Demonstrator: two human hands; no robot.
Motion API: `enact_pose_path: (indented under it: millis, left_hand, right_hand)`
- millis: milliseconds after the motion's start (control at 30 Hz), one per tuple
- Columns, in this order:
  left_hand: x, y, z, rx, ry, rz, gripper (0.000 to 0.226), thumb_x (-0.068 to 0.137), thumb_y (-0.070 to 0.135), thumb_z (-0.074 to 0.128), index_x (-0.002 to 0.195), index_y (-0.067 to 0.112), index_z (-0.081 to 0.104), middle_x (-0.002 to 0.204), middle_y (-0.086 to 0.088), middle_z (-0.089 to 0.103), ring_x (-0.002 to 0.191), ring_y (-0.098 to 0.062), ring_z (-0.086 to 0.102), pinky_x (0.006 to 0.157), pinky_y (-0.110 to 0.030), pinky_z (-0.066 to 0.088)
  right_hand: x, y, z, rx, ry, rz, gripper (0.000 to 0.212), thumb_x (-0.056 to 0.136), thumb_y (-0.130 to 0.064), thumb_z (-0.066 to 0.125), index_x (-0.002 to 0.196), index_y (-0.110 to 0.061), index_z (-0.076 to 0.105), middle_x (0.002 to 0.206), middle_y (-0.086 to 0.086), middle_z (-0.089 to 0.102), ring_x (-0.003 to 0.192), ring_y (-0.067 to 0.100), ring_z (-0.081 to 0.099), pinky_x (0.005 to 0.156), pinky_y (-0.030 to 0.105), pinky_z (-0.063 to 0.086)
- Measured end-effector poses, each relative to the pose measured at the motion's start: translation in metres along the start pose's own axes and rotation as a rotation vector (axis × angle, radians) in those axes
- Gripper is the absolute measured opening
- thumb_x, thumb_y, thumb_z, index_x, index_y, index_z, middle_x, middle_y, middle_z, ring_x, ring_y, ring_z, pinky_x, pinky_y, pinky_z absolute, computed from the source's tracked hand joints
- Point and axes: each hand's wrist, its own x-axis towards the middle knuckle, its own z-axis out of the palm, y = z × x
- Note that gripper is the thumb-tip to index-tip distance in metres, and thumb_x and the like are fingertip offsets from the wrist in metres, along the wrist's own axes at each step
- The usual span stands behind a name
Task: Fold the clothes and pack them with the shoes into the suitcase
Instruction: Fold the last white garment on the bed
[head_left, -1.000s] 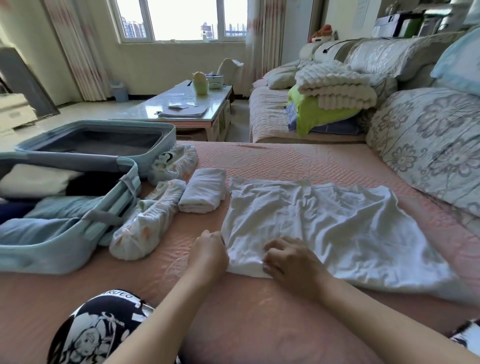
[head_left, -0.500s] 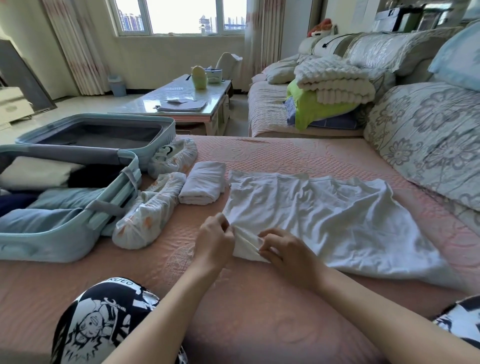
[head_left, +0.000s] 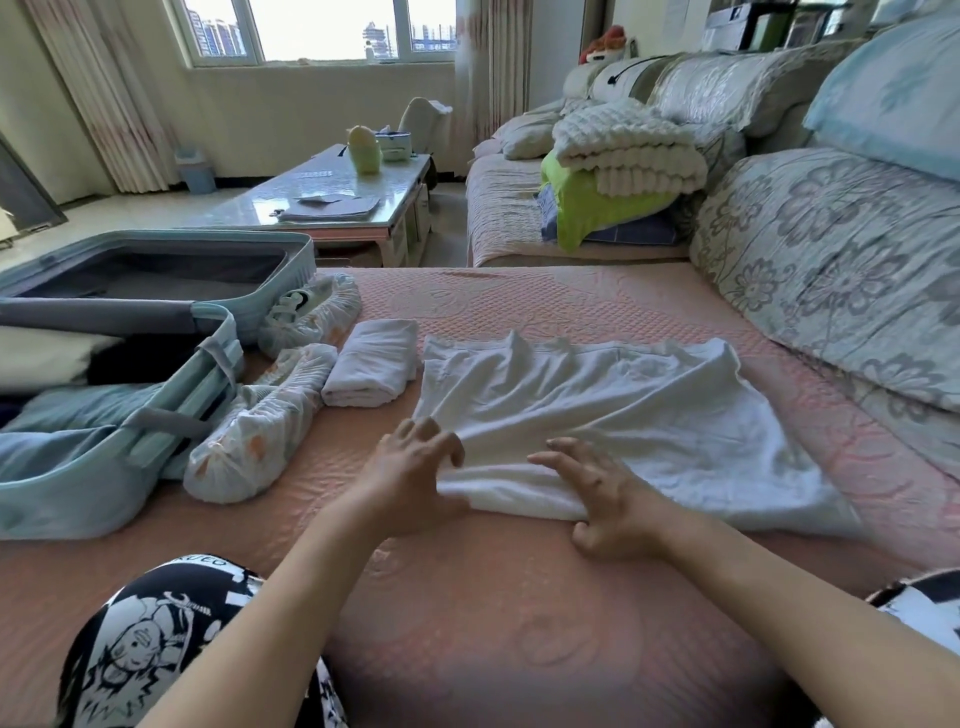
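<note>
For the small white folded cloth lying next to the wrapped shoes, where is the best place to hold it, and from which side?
Probably grip the small folded cloth across its two long sides, coming from above. It lies flat as a compact, narrow rectangle, so one hand should span it and keep the layers together. Its left edge sits close beside a wrapped shoe, so a side approach from there looks cramped.

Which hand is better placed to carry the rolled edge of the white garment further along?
Probably the right hand: it rests on the rolled edge of the white garment, fingers spread. The left hand only touches the garment's left end.
</note>
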Motion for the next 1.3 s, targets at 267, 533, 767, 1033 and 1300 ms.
enact_pose_path:
  millis: [267, 533, 767, 1033, 1300]
  left_hand:
    - [0.008, -0.007, 0.005, -0.043, -0.007, 0.067, 0.033, 0.065, -0.001, 0.055, 0.065, 0.028, 0.041, 0.070, 0.014, 0.047, 0.077, -0.014, 0.043, 0.057, -0.028, 0.036]
    - [0.032, 0.047, -0.021, -0.064, -0.547, -0.101, 0.014, 0.081, 0.027, 0.056, 0.076, 0.031, 0.069, 0.074, 0.014, 0.061, 0.073, -0.012, 0.055, 0.063, -0.024, 0.045]
    - [0.105, 0.129, 0.013, -0.150, -0.186, 0.158, 0.038, 0.095, 0.022, 0.052, 0.131, 0.033, 0.056, 0.140, 0.001, 0.052, 0.128, -0.023, 0.047, 0.104, -0.039, 0.041]
    - [0.145, 0.204, 0.052, 0.002, -0.292, 0.219, 0.069, 0.101, 0.058, 0.032, 0.158, 0.036, 0.000, 0.166, 0.001, -0.009, 0.152, -0.020, -0.013, 0.123, -0.047, -0.004]
    - [0.168, 0.193, 0.054, -0.214, -0.201, 0.271, 0.037, 0.102, 0.049, 0.041, 0.133, 0.038, 0.058, 0.146, 0.005, 0.048, 0.133, -0.020, 0.044, 0.108, -0.037, 0.035]
  right_hand:
    - [-0.028, 0.036, -0.027, -0.179, 0.070, 0.140, 0.052, 0.080, -0.010, 0.058, 0.125, -0.035, 0.064, 0.122, -0.007, 0.060, 0.109, 0.018, 0.061, 0.077, 0.024, 0.044]
    - [-0.054, 0.061, -0.057, 0.531, 0.055, 0.398, 0.025, 0.087, -0.018, 0.058, 0.102, -0.025, 0.075, 0.094, 0.001, 0.071, 0.067, 0.008, 0.059, 0.062, 0.019, 0.045]
    - [-0.075, 0.116, -0.072, -0.258, 0.132, 1.036, 0.051, 0.103, -0.044, 0.034, 0.142, -0.012, 0.041, 0.139, 0.016, 0.050, 0.122, 0.035, 0.055, 0.092, 0.043, 0.046]
    - [-0.096, 0.140, -0.087, -0.424, 0.133, 0.938, 0.035, 0.098, -0.012, 0.038, 0.130, -0.016, 0.050, 0.128, 0.008, 0.062, 0.115, 0.029, 0.063, 0.087, 0.040, 0.052]
    - [-0.061, 0.147, -0.099, -0.603, -0.001, 0.805, 0.059, 0.093, -0.017, 0.047, 0.151, -0.017, 0.033, 0.150, 0.013, 0.041, 0.136, 0.030, 0.043, 0.108, 0.044, 0.038]
